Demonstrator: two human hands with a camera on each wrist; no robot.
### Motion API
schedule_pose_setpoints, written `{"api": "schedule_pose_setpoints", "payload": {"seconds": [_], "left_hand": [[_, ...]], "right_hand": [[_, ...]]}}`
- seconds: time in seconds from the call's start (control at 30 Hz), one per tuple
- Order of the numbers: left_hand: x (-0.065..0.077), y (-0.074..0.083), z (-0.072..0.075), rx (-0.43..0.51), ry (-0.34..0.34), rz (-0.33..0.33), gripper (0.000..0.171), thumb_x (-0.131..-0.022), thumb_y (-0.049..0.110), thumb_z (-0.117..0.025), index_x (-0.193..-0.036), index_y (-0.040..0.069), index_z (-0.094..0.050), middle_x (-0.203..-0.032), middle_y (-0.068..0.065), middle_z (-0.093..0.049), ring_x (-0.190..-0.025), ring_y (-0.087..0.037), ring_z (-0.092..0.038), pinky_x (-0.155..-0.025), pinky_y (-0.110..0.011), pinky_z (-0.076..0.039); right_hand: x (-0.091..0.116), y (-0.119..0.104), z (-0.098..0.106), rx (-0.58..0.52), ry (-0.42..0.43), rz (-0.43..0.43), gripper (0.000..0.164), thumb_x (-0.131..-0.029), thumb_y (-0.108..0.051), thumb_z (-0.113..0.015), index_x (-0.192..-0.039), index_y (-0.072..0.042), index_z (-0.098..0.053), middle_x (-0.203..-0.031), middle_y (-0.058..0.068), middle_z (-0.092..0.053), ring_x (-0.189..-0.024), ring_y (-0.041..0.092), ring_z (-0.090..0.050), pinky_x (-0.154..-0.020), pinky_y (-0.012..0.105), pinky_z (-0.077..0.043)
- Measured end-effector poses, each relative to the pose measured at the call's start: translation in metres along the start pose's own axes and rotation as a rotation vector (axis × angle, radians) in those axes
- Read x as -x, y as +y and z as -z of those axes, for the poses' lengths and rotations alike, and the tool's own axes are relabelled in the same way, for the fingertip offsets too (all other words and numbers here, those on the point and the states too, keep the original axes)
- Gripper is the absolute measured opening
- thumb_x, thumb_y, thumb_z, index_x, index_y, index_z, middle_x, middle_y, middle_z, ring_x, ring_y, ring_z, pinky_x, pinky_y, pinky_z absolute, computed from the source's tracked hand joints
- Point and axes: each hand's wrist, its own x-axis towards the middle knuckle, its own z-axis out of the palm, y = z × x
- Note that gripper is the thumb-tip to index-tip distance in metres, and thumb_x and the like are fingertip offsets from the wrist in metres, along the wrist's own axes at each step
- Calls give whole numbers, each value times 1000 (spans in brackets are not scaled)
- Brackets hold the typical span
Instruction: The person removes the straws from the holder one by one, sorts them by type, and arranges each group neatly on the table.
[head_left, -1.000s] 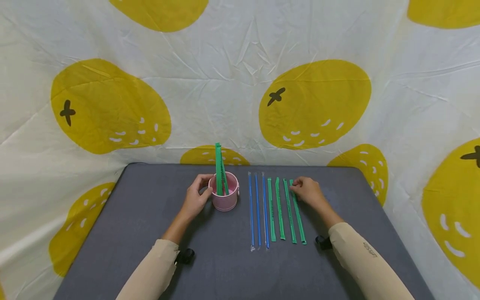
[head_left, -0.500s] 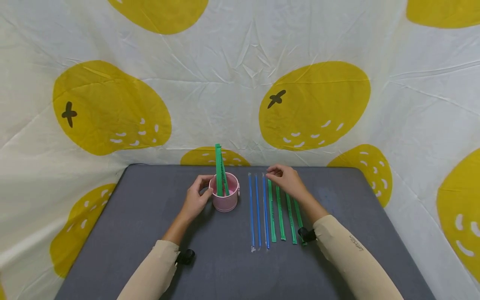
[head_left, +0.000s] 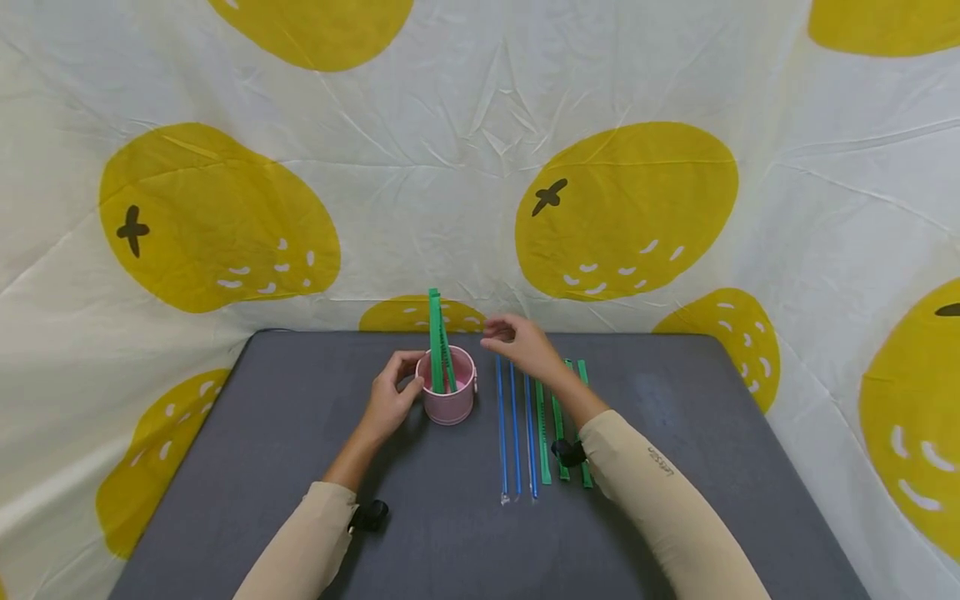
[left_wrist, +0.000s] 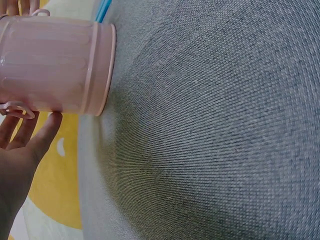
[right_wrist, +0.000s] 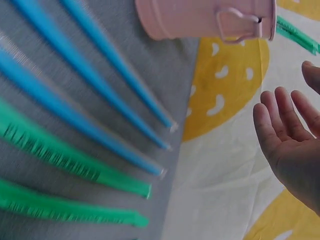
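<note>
A small pink bucket [head_left: 448, 408] stands on the table, with a few green paper-wrapped straws [head_left: 436, 342] leaning upright in it. My left hand [head_left: 393, 390] grips its left side; in the left wrist view the fingers press against the wall by a small wire handle [left_wrist: 19, 109]. My right hand [head_left: 522, 346] hovers just right of the bucket, over the far ends of the straws in the row. In the right wrist view its fingers [right_wrist: 287, 117] are loosely bent and hold nothing. Beneath it lie blue straws [head_left: 502, 433] in clear film and green wrapped straws [head_left: 544, 450].
The straws lie side by side on the grey table [head_left: 300, 467], right of the bucket; my right forearm covers part of the green ones. Behind the table's far edge hangs a white cloth [head_left: 420, 208] printed with yellow fruit.
My right hand has moved left from the far end of the rightmost green straw, across the row, to near the bucket. The left hand and bucket have stayed put.
</note>
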Motion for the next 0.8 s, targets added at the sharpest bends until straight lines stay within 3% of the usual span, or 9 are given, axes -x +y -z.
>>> {"api": "schedule_pose_setpoints", "payload": {"seconds": [0.1, 0.2, 0.47, 0.8], "left_hand": [[0, 0, 0, 3, 0, -2, 39, -90, -6, -56, -128, -9, -50, -126, -27, -58, -119, -40, -57, -99, -51, -46], [0, 0, 0, 7, -3, -4, 38, -90, -6, -56, -128, -9, -50, -126, -27, -57, -119, -40, -57, -99, -53, -45], [0, 0, 2, 4, 2, 5, 38, -90, -4, -58, -127, -8, -51, -126, -27, -58, -118, -39, -57, -97, -31, -49], [2, -2, 2, 25, -14, 8, 40, -92, 1, -58, -129, -9, -49, -127, -28, -56, -120, -42, -56, -94, -18, -46]], "right_hand": [[-7, -7, -7, -17, -21, 19, 40, -90, -26, -68, -127, -12, -58, -120, 11, -67, -107, 22, -66, -89, 38, -54], [-15, -12, -13, -15, -33, 31, 42, -90, -25, -68, -127, -10, -58, -120, 13, -67, -107, 23, -66, -90, 38, -54], [-36, -23, -33, -63, -74, 36, 42, -89, -18, -68, -128, -4, -58, -118, 14, -68, -107, 26, -66, -91, 36, -53], [-44, -28, -50, -43, -76, 18, 35, -90, -13, -66, -123, -5, -60, -112, 12, -70, -103, 24, -66, -90, 36, -53]]}}
